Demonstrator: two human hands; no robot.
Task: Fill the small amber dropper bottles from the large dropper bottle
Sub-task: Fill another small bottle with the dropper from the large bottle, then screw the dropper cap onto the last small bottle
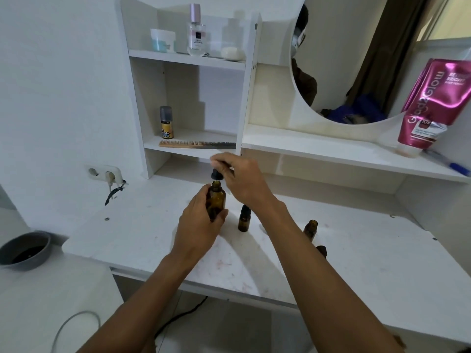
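Observation:
My left hand (197, 225) grips the large amber dropper bottle (216, 200) upright on the white table, its neck uncapped. Just above the neck my right hand (239, 178) pinches the black dropper cap (216, 175); its glass tube is hard to make out. A small amber bottle with a black cap (244, 218) stands right of the large one. Another small amber bottle (311, 229), with no cap, stands further right. A third small bottle (322, 250) shows partly behind my right forearm.
A shelf unit behind the bottles holds a comb (197, 144) and a spray can (167, 122). A round mirror (356, 59) and a pink tube (430, 105) stand at the right. A grey bowl (25, 249) sits low on the left, a wall socket (104, 173) beside the table.

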